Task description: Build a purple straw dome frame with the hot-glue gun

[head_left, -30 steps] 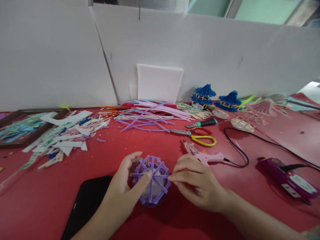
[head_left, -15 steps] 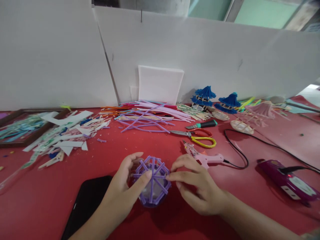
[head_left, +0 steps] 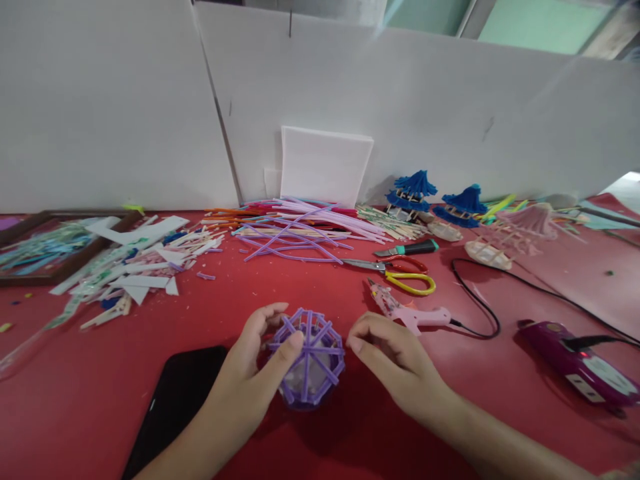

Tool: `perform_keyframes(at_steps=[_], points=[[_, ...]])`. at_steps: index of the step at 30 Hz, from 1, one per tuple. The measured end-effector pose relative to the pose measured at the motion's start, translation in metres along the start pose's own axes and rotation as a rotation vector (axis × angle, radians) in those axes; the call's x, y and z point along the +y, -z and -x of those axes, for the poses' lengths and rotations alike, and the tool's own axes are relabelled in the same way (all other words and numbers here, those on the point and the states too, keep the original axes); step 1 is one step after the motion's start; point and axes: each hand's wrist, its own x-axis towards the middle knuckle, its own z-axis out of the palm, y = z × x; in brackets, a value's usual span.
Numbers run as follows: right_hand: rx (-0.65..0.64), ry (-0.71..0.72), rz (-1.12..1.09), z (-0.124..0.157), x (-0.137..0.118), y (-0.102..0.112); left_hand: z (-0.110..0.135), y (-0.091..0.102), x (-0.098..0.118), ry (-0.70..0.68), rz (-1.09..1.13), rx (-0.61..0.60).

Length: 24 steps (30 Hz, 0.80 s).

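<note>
My left hand [head_left: 265,360] holds a small round frame [head_left: 313,360] of purple fuzzy pipe cleaners by its left side. The thumb presses near the centre, where several strips meet like wheel spokes. Under the spokes shows a pale, cloudy disc. My right hand [head_left: 385,350] is just right of the frame, a small gap away, with thumb and forefinger drawn together; whether anything tiny is between them I cannot make out. Beyond it lies a pink glue gun [head_left: 420,316].
Behind lie scissors [head_left: 410,283], a cutter knife [head_left: 415,248] and loose pipe cleaners [head_left: 320,223]. Small blue-roofed models [head_left: 413,190] stand at the back right. A phone [head_left: 175,407] lies left, near paper scraps [head_left: 145,283]. A purple power strip [head_left: 575,363] is right, with a black cable [head_left: 483,303].
My right hand has come off the frame's right edge, moving slightly right, and its fingers have drawn together. My left hand keeps its hold. The view has shifted a little.
</note>
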Motion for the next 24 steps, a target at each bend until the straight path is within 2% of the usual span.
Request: perform_keyframes(at_steps=[2,4,9,15,18,21,24], points=[[-0.072,-0.187,-0.108,-0.001,-0.004,-0.004,0.0,0.002,-0.001,0.012,0.006,0.043],[-0.115,-0.313,-0.214,-0.003,-0.007,-0.008,0.0,0.005,0.0,0.001,-0.043,0.059],[-0.122,-0.498,-0.387,-0.006,-0.007,-0.015,-0.001,0.016,0.005,0.022,-0.113,-0.015],[-0.081,-0.542,-0.467,-0.004,-0.002,-0.015,-0.004,0.024,0.011,0.177,-0.038,-0.143],[-0.059,-0.539,-0.468,-0.003,-0.003,-0.014,-0.005,0.026,0.009,0.15,-0.04,-0.238],[-0.046,-0.542,-0.47,-0.004,-0.004,-0.014,-0.005,0.028,0.009,0.098,-0.078,-0.264],[-0.05,-0.566,-0.49,-0.004,-0.003,-0.015,-0.005,0.03,0.012,0.11,-0.127,-0.28]])
